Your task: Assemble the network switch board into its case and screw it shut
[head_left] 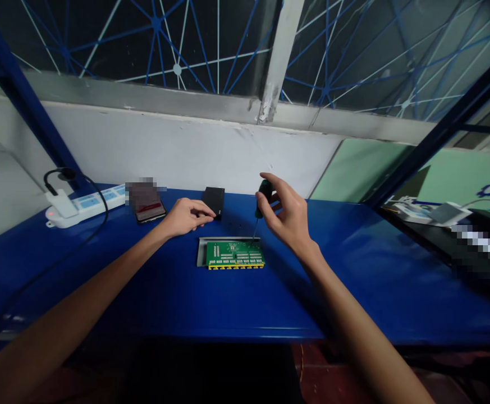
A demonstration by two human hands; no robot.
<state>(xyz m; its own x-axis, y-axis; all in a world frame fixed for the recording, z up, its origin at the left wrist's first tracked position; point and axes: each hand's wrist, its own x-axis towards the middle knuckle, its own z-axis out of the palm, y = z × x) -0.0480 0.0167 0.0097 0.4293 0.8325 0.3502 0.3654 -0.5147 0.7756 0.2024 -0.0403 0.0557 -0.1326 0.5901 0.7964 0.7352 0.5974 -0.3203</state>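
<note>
My right hand (289, 210) grips the dark handle of a screwdriver (264, 193), held nearly upright. Its thin shaft runs down to the upper right corner of a green circuit board (234, 252). Yellow ports line the board's near edge, and it sits in a grey metal tray (201, 252) that shows at the left and back. To the left of the board, my left hand (188, 217) rests low over the table, thumb and fingertips drawn together. Anything between those fingertips is too small to make out. A flat black case (213, 201) lies right beside them.
A phone-like dark device (149, 203) lies left of my left hand. Behind it stands a white power strip (97, 205) with a plugged-in adapter and black cable (105, 207). The blue table (245, 308) meets a white wall; blue frame posts rise at both sides.
</note>
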